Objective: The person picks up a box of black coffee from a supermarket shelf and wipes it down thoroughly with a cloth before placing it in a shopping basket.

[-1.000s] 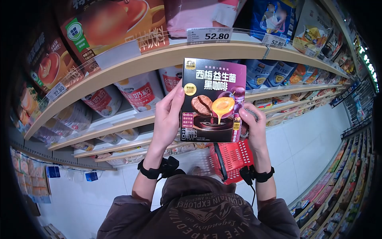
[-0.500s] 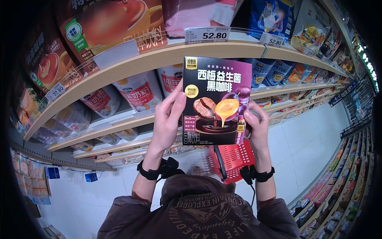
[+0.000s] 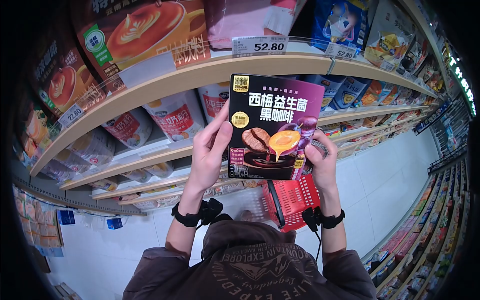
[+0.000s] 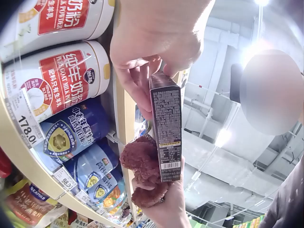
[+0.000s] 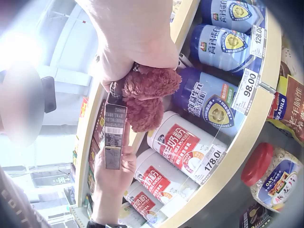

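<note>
A black and purple coffee box (image 3: 274, 127) stands upright between both hands, its printed front facing the head camera. My left hand (image 3: 212, 150) grips its left edge, thumb in front and fingers behind. On the opposite edge my right hand (image 3: 324, 162) pinches the lower corner with the thumb. A fuzzy reddish-brown thing with checked trim (image 5: 149, 92) is also held at the right hand, behind the box; its kind is unclear. In the left wrist view the narrow side of the box (image 4: 167, 128) shows small print and a barcode.
Shelves with wooden edges (image 3: 240, 67) curve in front, holding goat milk powder cans (image 3: 172, 117), blue tubs (image 5: 206, 97) and coffee bags (image 3: 145, 32). Price tags (image 3: 260, 46) line the edges. Below the hands is a red shopping basket (image 3: 295, 200). More shelves (image 3: 420, 235) run along the right.
The box has turned a little, so its right edge has shifted right and more of the front shows. My right hand has moved slightly right with it; the left has barely moved.
</note>
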The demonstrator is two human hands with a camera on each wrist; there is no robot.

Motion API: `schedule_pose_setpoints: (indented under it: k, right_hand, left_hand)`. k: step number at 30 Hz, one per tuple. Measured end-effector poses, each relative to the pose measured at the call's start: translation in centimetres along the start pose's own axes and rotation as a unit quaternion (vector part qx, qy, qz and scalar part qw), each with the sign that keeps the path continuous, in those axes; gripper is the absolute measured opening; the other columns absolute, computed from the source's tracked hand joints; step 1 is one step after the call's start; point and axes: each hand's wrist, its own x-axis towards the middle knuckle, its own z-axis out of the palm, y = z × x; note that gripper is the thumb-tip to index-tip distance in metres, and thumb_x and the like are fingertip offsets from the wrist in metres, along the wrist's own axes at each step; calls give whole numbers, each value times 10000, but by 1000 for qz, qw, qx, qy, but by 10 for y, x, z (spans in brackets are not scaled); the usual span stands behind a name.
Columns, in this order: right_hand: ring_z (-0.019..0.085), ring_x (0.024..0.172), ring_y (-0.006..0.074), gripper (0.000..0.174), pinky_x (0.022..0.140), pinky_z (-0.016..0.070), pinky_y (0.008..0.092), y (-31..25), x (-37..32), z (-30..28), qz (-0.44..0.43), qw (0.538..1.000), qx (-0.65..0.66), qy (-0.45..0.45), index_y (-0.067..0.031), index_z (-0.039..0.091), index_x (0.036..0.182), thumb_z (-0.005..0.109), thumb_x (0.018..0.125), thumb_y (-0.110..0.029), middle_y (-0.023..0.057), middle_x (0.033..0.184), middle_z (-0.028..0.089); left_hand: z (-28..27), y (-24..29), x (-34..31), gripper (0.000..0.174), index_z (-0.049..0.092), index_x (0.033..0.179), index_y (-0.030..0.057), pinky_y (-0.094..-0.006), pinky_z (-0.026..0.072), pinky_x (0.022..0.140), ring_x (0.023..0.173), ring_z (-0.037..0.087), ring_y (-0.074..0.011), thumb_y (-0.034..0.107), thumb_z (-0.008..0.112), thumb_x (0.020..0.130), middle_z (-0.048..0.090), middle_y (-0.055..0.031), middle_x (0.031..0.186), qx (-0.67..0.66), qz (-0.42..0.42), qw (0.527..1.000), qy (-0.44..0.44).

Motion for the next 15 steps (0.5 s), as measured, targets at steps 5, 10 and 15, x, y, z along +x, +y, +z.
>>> schedule_pose_setpoints:
  k: [5, 10, 15]
  right_hand:
    - [561, 863, 94, 186, 771, 465, 248, -1, 1, 2, -24, 999, -23, 0, 25, 600, 937, 651, 887, -147, 53, 1028, 597]
    - [473, 592, -1, 209, 459, 338, 172, -4, 1, 8, 39, 998, 40, 24, -12, 594, 898, 629, 930, -215, -7, 864, 585]
    - [487, 623, 0, 199, 490, 352, 167, -9, 1, 7, 53, 998, 30, 18, -24, 599, 893, 633, 929, -217, -26, 799, 581]
  left_hand:
    - [4, 7, 1, 509, 396, 1432, -45, -272, 366, 1036, 1194, 492, -119, 263, 479, 1035, 552, -116, 1354, -6, -24, 1000, 8]
    - [3, 0, 2, 521, 418, 1416, -52, -225, 411, 955, 1068, 515, -67, 292, 495, 1033, 599, -75, 1252, -41, -73, 996, 10]
    - [3, -1, 0, 521, 408, 1419, -64, -213, 419, 933, 1053, 518, -59, 287, 479, 1041, 600, -71, 1239, -46, -87, 995, 3]
